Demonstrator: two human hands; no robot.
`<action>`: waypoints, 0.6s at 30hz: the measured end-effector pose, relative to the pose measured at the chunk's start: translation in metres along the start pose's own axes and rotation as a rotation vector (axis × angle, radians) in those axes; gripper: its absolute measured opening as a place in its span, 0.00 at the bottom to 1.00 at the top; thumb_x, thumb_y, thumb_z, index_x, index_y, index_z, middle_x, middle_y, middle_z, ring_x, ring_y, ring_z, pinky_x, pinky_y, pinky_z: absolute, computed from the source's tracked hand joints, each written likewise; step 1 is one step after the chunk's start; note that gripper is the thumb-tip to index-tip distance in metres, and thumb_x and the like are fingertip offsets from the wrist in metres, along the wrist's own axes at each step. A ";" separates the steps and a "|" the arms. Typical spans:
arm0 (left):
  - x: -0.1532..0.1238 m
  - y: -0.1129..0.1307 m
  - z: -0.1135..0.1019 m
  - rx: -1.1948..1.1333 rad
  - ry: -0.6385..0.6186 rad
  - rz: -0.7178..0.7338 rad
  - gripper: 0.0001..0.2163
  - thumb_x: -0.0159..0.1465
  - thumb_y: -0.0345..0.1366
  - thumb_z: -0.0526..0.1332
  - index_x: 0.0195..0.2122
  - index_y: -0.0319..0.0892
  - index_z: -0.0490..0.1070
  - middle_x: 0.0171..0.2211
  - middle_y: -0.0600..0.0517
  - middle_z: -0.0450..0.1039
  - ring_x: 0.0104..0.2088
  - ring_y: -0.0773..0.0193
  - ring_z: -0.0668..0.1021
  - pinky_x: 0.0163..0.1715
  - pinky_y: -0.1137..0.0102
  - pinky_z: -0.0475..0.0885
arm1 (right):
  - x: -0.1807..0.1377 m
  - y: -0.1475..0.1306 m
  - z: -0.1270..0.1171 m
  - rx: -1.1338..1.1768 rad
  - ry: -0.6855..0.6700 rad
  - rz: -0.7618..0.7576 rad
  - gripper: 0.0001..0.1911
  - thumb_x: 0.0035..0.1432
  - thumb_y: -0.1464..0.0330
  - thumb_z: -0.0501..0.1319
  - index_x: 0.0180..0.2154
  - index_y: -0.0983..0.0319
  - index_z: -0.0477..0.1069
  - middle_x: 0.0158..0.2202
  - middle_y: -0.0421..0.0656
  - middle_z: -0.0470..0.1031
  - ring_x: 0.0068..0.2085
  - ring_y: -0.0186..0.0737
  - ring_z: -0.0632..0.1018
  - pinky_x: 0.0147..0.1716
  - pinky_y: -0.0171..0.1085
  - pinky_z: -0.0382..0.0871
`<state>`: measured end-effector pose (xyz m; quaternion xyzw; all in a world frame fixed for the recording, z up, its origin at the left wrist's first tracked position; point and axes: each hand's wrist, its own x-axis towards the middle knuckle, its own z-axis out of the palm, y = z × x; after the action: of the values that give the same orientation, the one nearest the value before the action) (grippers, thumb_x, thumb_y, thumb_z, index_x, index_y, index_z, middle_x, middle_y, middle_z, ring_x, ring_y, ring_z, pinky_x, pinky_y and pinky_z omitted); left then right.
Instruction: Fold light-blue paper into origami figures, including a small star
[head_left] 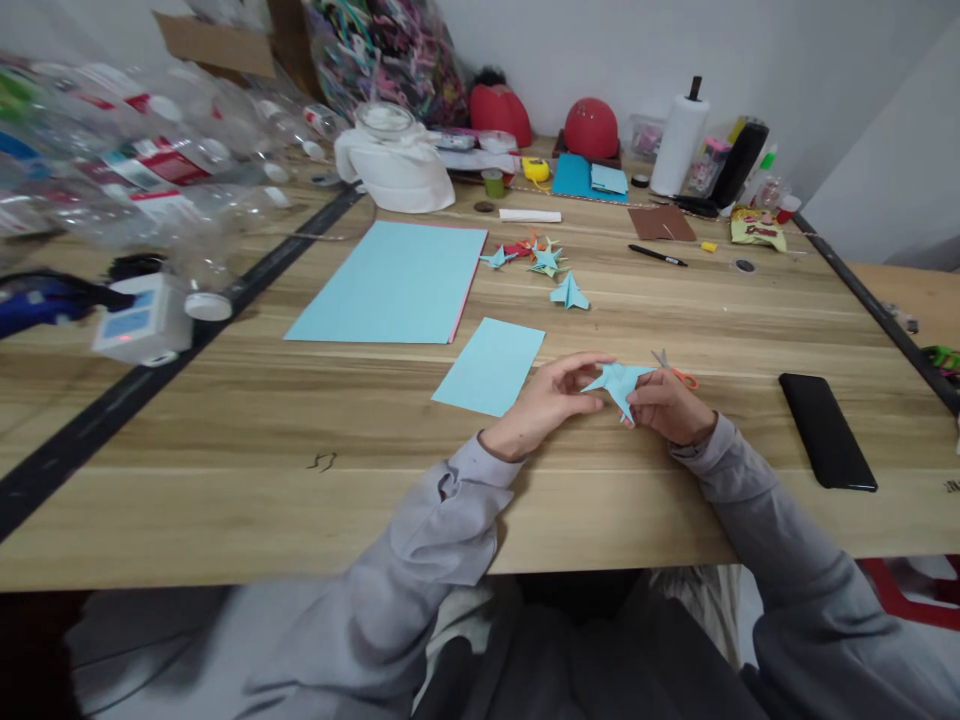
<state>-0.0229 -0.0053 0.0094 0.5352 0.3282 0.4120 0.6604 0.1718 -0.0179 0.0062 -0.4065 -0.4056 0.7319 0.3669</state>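
Note:
A light blue origami figure [621, 384] with pointed tips is held above the table near its front. My right hand [667, 405] pinches its right side and lower point between thumb and fingers. On the other side, my left hand [551, 398] curves around the left tip with thumb and index finger apart; whether they touch the paper is hard to tell. Partly behind my right hand lie scissors with orange handles [684, 378]. A small light blue sheet [491, 366] lies just beyond my left hand.
A stack of large light blue sheets [397, 285] lies farther left. Several folded paper figures [546, 258] and a blue paper plane [570, 291] sit mid-table. A black phone [826, 430] rests at right, a pen [657, 255] farther back. Plastic bottles [165, 160] crowd the left.

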 end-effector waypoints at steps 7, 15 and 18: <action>0.001 -0.004 0.003 -0.090 -0.028 -0.068 0.13 0.54 0.42 0.70 0.36 0.38 0.81 0.26 0.50 0.77 0.27 0.67 0.77 0.30 0.72 0.72 | 0.003 0.001 0.001 0.023 0.014 -0.033 0.17 0.35 0.64 0.76 0.20 0.62 0.70 0.17 0.36 0.73 0.18 0.30 0.72 0.20 0.30 0.69; 0.005 -0.007 0.002 -0.123 0.139 -0.066 0.09 0.51 0.35 0.71 0.31 0.37 0.77 0.21 0.53 0.75 0.22 0.69 0.75 0.24 0.74 0.70 | 0.006 0.006 0.000 -0.109 0.131 -0.226 0.21 0.40 0.60 0.76 0.32 0.60 0.70 0.20 0.35 0.76 0.21 0.33 0.76 0.22 0.32 0.69; 0.004 -0.004 0.002 -0.137 0.102 -0.088 0.12 0.49 0.33 0.72 0.34 0.36 0.77 0.22 0.53 0.75 0.23 0.69 0.76 0.25 0.74 0.71 | 0.006 0.007 0.000 -0.204 0.153 -0.322 0.19 0.42 0.57 0.75 0.30 0.61 0.72 0.20 0.37 0.77 0.22 0.34 0.77 0.23 0.34 0.71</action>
<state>-0.0188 -0.0029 0.0054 0.4522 0.3557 0.4308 0.6953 0.1682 -0.0153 -0.0024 -0.4256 -0.5085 0.5859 0.4659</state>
